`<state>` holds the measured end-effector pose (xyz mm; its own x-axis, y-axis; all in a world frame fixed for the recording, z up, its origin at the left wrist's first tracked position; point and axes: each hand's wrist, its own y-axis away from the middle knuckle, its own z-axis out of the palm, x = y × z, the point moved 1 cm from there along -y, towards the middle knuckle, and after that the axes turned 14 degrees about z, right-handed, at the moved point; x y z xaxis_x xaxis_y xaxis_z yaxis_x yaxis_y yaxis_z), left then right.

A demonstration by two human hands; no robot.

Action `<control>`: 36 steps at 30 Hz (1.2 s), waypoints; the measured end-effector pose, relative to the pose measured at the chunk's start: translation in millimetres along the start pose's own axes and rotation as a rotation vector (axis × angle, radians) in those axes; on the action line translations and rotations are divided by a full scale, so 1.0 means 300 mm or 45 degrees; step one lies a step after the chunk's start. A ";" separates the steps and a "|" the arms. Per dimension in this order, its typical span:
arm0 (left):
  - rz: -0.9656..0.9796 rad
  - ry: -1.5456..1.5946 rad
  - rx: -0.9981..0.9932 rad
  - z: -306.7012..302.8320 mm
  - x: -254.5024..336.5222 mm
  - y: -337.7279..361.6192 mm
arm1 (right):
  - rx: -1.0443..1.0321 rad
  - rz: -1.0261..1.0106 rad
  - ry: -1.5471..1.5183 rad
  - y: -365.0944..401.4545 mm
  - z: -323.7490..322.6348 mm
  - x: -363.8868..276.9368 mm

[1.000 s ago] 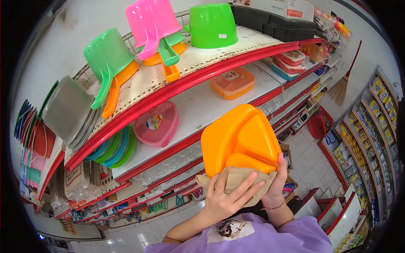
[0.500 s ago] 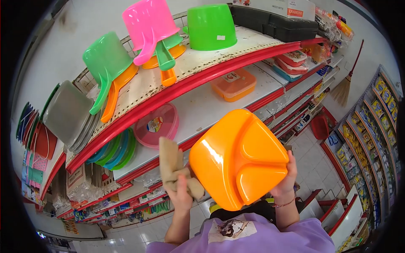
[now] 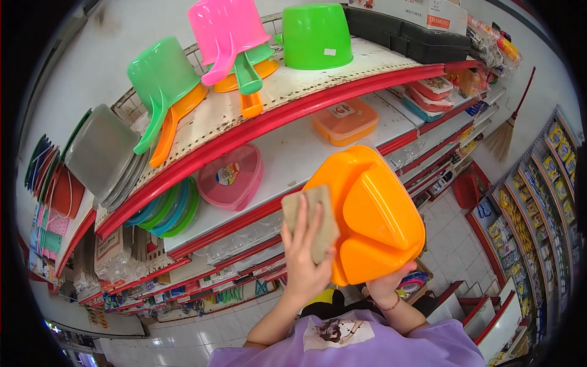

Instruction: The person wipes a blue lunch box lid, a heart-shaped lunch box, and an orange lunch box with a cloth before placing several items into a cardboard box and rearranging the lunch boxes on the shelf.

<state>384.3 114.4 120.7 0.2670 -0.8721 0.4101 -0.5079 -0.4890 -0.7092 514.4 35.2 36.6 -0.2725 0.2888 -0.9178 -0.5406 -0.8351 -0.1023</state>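
An orange divided plate, with its bulging compartments facing me, is held up in front of the shelves. My right hand grips its lower edge from below, the fingers partly hidden behind it. My left hand lies over a folded beige cloth, pressing it with extended fingers on the plate's left side.
Water dippers in green and pink stand upside down on the top shelf. Below sit an orange lidded box and a pink heart-shaped box. A broom hangs on the wall, beside racks of packets.
My left hand has moved right and brought the cloth onto the plate. The plate has tilted, and my right hand has shifted from its right edge to its lower edge.
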 end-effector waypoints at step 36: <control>-0.048 -0.457 -0.019 -0.066 -0.018 0.059 | -0.026 0.517 -0.277 -0.031 0.076 -0.009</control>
<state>357.5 110.9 117.2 0.5548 -0.8059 0.2067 -0.5032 -0.5229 -0.6880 502.1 52.8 48.8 -0.6209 0.0261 -0.7835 -0.3404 -0.9093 0.2395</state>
